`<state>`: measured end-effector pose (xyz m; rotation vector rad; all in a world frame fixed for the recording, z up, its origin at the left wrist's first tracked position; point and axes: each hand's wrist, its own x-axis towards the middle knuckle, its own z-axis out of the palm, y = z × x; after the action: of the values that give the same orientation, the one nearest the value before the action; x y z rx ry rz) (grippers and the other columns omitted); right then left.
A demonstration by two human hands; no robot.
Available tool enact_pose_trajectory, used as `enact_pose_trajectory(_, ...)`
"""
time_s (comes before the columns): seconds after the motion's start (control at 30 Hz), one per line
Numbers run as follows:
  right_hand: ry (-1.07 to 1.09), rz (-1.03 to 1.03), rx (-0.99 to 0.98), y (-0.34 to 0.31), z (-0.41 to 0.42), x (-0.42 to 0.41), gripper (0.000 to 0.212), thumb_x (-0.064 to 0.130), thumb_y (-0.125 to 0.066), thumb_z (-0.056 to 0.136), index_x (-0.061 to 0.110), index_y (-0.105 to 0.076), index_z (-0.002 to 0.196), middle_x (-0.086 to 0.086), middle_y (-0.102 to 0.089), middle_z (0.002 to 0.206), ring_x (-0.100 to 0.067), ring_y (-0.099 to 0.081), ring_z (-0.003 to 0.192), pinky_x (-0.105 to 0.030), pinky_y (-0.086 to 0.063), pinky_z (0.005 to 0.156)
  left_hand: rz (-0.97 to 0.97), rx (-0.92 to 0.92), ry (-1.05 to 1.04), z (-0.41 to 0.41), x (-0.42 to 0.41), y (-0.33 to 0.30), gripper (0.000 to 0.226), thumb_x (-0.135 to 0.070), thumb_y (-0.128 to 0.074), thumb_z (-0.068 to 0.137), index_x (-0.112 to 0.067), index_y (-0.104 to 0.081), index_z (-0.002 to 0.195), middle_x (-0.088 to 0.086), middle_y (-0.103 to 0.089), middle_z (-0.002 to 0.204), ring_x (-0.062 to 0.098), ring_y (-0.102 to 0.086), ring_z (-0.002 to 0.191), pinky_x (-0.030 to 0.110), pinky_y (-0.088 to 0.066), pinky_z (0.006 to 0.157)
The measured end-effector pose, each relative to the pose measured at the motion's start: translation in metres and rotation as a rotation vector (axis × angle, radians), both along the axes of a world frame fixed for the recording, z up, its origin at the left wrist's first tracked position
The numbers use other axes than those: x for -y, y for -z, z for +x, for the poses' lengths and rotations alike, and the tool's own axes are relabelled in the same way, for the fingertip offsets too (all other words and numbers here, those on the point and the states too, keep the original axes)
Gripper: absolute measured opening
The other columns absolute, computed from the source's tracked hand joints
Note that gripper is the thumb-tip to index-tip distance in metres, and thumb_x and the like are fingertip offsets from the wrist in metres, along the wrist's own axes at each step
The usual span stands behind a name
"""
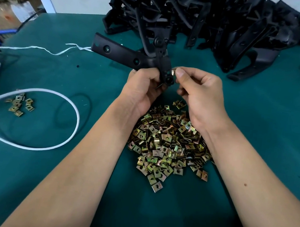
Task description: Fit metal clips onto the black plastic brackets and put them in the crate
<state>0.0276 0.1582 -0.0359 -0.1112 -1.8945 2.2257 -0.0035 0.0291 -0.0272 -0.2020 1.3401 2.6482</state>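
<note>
Above the clip pile (pixel 168 144), our left hand (pixel 145 88) grasps a black bracket (pixel 126 55) (held aloft); our right hand (pixel 199 93) pinches a clip (pixel 173 72) against it.

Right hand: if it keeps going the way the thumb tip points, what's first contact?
Most likely the black bracket held by the left hand. The right hand pinches a metal clip right at the bracket's lower end, though depth is hard to judge.

Dark teal counter (pixel 258 127). Glossy black plastic brackets (pixel 224 24) heaped at the back. Brassy yellow-gold metal clips (pixel 166 144) with iridescent green and pink tints. A white cable (pixel 61 140) loops at left.
</note>
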Motion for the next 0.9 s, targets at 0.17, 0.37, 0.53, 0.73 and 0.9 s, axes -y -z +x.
enact_pose_trajectory(0.17,0.016,-0.035,0.014,0.0,-0.001,0.001,0.005,0.011,-0.074,0.093,0.013,-0.078,0.093,0.006,-0.07,0.074,-0.007,-0.058,0.072,-0.026,-0.05,0.071,-0.012,0.035,-0.058,-0.002,-0.001,0.0,0.035,0.018,-0.038,0.079,-0.004,-0.053,0.101,0.016,-0.058,0.09,0.02,-0.059,0.072,0.026,-0.055,0.059)
enact_pose_trajectory(0.37,0.011,0.034,0.022,0.001,-0.003,0.002,0.008,0.014,-0.075,0.093,0.019,-0.078,0.088,0.009,-0.07,0.071,-0.007,-0.057,0.068,-0.022,-0.05,0.066,-0.058,0.025,-0.09,-0.002,-0.004,0.002,0.039,0.02,-0.04,0.077,-0.003,-0.055,0.104,0.015,-0.061,0.085,0.023,-0.062,0.073,0.028,-0.056,0.06)
enact_pose_trajectory(0.53,0.048,0.068,0.033,0.004,-0.005,0.001,0.007,0.021,-0.078,0.091,0.019,-0.078,0.083,0.009,-0.069,0.067,-0.012,-0.052,0.063,-0.021,-0.047,0.06,-0.086,0.011,-0.145,-0.003,-0.009,0.002,0.03,0.021,-0.039,0.076,-0.004,-0.053,0.082,0.011,-0.056,0.071,0.023,-0.058,0.068,0.034,-0.055,0.068)
enact_pose_trajectory(0.73,0.031,0.106,-0.025,0.005,-0.005,0.001,0.01,0.017,-0.079,0.09,0.017,-0.078,0.08,0.008,-0.072,0.072,-0.007,-0.054,0.064,-0.023,-0.047,0.064,-0.066,0.036,-0.163,0.0,-0.009,0.003,0.03,0.021,-0.036,0.075,-0.004,-0.05,0.085,0.01,-0.045,0.072,0.021,-0.048,0.067,0.03,-0.054,0.063)
enact_pose_trajectory(0.9,0.071,0.229,-0.152,0.003,-0.003,0.0,0.015,0.013,-0.076,0.091,0.019,-0.077,0.077,0.017,-0.07,0.065,0.008,-0.06,0.061,-0.011,-0.046,0.064,-0.058,0.008,-0.258,0.0,-0.015,0.0,0.033,0.022,-0.04,0.075,-0.001,-0.053,0.096,0.014,-0.054,0.079,0.027,-0.056,0.077,0.036,-0.057,0.073)
